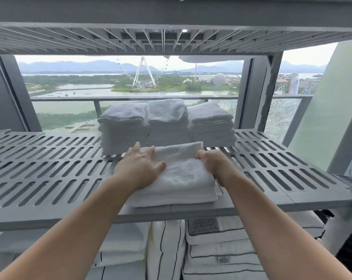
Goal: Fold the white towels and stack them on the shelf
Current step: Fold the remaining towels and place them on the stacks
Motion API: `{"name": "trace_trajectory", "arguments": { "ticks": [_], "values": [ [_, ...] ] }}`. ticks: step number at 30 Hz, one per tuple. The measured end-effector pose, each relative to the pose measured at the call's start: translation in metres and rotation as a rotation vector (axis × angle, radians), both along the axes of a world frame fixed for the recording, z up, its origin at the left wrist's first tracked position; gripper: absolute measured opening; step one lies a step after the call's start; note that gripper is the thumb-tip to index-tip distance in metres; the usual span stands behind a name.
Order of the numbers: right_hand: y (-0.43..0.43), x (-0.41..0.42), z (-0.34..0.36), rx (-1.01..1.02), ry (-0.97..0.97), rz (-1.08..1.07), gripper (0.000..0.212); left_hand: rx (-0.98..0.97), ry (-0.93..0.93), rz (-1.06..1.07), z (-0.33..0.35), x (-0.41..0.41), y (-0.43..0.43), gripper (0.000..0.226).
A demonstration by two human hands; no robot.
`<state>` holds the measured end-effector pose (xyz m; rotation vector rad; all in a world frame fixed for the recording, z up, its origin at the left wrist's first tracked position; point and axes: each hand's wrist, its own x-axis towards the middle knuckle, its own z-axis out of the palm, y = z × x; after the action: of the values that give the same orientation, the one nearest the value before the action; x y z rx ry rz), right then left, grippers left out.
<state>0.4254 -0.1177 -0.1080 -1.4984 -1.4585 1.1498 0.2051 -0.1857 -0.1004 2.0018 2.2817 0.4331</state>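
A short stack of folded white towels (183, 176) lies at the front of the grey slotted shelf (49, 174). My left hand (138, 168) rests flat on the stack's left side, fingers spread and pointing toward the back. My right hand (213, 162) grips the stack's right edge, fingers curled over the top towel. Behind stand three taller piles of folded white towels: left pile (123, 130), middle pile (168, 122), right pile (211, 126), side by side at the shelf's back.
Another slotted shelf (171, 39) hangs close overhead. Below the shelf lie white linens with dark stripes (217, 251). A window and balcony rail (70, 99) are behind the shelving. A grey upright post (272, 87) stands at the back right.
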Motion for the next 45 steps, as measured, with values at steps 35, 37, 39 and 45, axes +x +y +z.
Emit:
{"name": "trace_trajectory", "arguments": {
  "ticks": [35,37,39,45],
  "values": [
    [-0.053,0.006,0.002,-0.291,0.009,0.014,0.072,0.113,0.363,-0.479,-0.041,0.004,-0.033,0.083],
    [-0.062,-0.002,0.003,-0.234,0.015,-0.024,0.065,0.120,0.354,-0.503,-0.041,0.001,-0.036,0.082],
    [-0.070,-0.007,0.001,-0.166,0.068,-0.081,0.055,0.134,0.349,-0.527,-0.042,-0.002,-0.038,0.082],
    [-0.092,-0.003,-0.012,-0.027,0.275,-0.181,0.038,0.202,0.338,-0.579,-0.046,-0.005,-0.040,0.082]
  ]
}}
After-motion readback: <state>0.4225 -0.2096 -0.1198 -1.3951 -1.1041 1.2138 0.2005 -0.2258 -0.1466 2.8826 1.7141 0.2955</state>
